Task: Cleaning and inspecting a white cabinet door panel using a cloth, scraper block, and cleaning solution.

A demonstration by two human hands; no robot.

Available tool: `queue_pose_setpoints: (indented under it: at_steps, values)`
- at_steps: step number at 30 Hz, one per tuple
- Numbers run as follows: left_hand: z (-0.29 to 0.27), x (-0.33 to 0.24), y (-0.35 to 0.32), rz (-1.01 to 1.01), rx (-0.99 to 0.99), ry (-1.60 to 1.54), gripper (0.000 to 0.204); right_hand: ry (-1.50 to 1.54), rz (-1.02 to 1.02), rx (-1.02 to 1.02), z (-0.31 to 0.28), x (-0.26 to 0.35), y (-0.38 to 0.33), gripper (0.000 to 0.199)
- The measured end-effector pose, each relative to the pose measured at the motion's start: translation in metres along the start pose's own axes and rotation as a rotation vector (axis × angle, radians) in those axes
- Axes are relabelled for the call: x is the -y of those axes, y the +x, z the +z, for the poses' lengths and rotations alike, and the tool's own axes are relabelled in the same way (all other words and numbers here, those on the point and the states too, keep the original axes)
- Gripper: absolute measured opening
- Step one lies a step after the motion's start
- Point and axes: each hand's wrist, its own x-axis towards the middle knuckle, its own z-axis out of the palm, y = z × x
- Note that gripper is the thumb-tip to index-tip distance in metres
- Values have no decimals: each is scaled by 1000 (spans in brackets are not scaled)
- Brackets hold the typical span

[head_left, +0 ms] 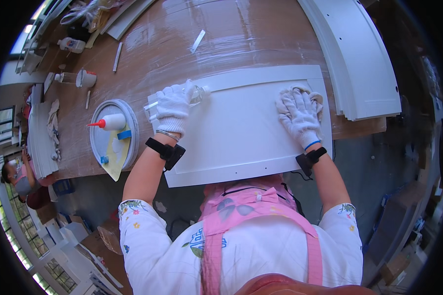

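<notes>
Left: a round grey lid point(94, 142) is being used as a tray, a red-nozzled white bottle point(115, 122) being carried on it. Left of centre: a clear bottle point(197, 96) is being gripped, tilted well over, in the curled, gloved left hand point(174, 102), above the left end of a white panel point(231, 132); whether the two are touching cannot be told. Centre: the panel is being supported on a film-covered table point(221, 29), its near edge overhanging. Right of centre: a pale cloth point(318, 101) is being pressed against the panel's right part under the gloved right hand point(300, 114), fingers spread flat. Far right: long white boards point(362, 64) are being kept stacked. Step, as judged: the panel face is being wiped. Next move, as judged: flat, even pressure is being called for, the bottle being held clear.
</notes>
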Motion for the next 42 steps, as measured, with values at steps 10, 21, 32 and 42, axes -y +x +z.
queue_pose_setpoints:
  at_steps: [10,21,32,42]
  values:
    - [-34,-66,66,198,-173,-52,46,148,-27,-198,-2,-9,-4,47]
    - [-60,-123,113,297,-241,-81,41,177,2,-252,18,-15,-51,50]
    - [-86,-181,163,402,-236,-140,42,209,32,-189,20,-16,-50,50]
    - [-75,-157,158,346,-180,-106,40,229,-3,-279,18,-18,-48,47]
